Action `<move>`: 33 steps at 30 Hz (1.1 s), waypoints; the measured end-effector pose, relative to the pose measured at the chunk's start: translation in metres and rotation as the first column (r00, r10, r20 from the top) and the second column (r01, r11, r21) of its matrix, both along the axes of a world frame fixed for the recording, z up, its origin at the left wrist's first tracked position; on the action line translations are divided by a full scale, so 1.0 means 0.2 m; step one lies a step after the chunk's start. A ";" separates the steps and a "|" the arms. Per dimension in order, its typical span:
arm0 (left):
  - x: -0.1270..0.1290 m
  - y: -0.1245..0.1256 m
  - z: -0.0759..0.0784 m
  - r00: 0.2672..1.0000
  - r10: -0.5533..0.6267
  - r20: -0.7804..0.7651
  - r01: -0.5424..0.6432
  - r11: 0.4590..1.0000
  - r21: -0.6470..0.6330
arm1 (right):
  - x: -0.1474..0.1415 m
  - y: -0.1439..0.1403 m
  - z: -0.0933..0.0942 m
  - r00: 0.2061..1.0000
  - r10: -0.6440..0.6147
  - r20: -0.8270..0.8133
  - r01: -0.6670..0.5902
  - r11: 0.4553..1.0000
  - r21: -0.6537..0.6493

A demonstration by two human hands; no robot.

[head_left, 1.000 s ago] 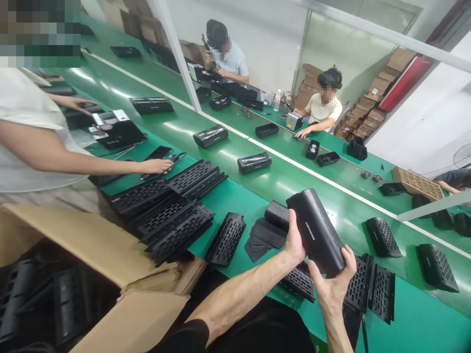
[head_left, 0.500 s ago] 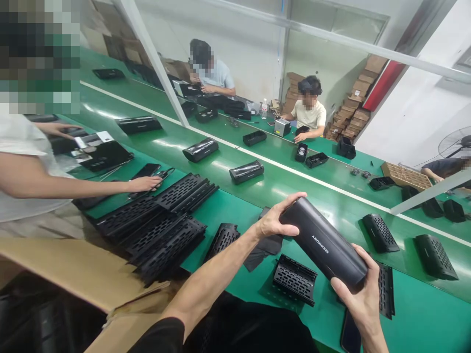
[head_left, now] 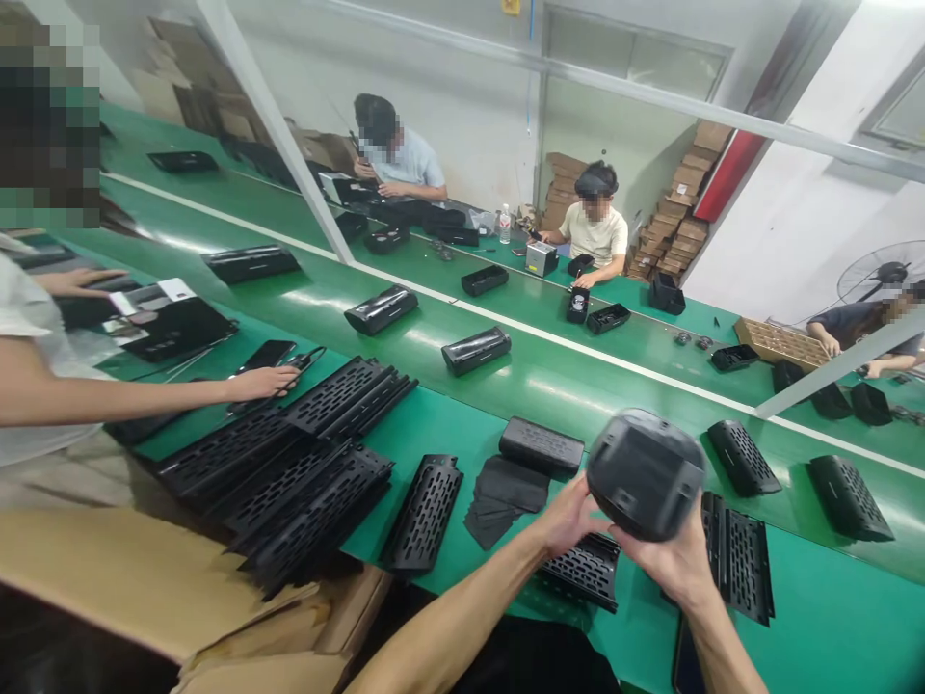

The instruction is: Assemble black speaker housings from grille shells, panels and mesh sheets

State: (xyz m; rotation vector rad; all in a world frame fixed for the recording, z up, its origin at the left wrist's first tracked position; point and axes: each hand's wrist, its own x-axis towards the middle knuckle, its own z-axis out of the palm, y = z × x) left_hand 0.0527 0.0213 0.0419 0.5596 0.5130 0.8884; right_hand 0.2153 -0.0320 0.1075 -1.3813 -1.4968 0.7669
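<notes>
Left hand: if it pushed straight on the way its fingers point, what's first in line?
The left hand already touches the black speaker body it holds with the right hand. Past that, probably the slotted grille panels on the green table; depth unclear.

The black speaker housing point(head_left: 646, 474), held lengthwise with its lettered side in view half a second ago, is now turned end-on toward the wearer, lettering out of sight. The left hand point(head_left: 570, 516) has dropped from the housing's top far end to its lower left edge. The right hand point(head_left: 669, 559) has shifted beneath it, cupping the underside.
</notes>
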 end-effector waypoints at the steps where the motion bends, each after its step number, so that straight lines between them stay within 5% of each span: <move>1: -0.04 0.01 0.00 0.998 0.055 -0.041 -0.054 0.998 0.024 | 0.03 0.02 0.02 0.992 -0.022 0.125 0.013 0.997 0.074; 4: -0.21 0.06 0.06 0.966 0.226 -0.127 -0.178 0.933 0.312 | 0.11 0.06 0.11 0.772 -0.064 0.632 -0.115 0.965 0.238; 6: -0.28 0.08 0.12 0.924 0.246 -0.294 -0.054 0.843 0.536 | 0.12 0.07 0.15 0.602 -0.029 0.798 -0.205 0.960 0.189; 8: -0.30 0.09 0.16 0.861 0.301 -0.411 0.019 0.787 0.616 | 0.13 0.08 0.15 0.558 0.026 0.829 -0.231 0.965 0.125; 12: -0.31 0.05 0.13 0.866 0.305 -0.395 -0.056 0.846 0.531 | 0.22 0.04 0.08 0.732 0.056 0.679 -0.149 0.986 0.079; 15: -0.34 0.03 0.11 0.900 0.292 -0.324 -0.114 0.875 0.471 | 0.31 -0.01 -0.02 0.930 0.041 0.365 -0.030 0.999 -0.034; 17: -0.35 0.02 0.12 0.909 0.295 -0.294 -0.128 0.870 0.476 | 0.32 -0.04 -0.06 0.984 0.024 0.176 -0.005 0.995 -0.104; 25: -0.33 0.06 0.06 0.891 0.306 -0.334 -0.124 0.874 0.470 | 0.22 -0.10 -0.09 0.982 -0.178 0.063 0.185 0.974 -0.131; 29: -0.33 0.04 0.01 0.871 0.305 -0.385 -0.127 0.897 0.424 | 0.23 -0.11 -0.15 0.992 -0.124 0.011 0.124 0.966 -0.229; 33: -0.31 0.02 0.01 0.846 0.296 -0.444 -0.100 0.906 0.412 | 0.23 -0.13 -0.21 0.987 -0.144 0.069 0.151 0.981 -0.118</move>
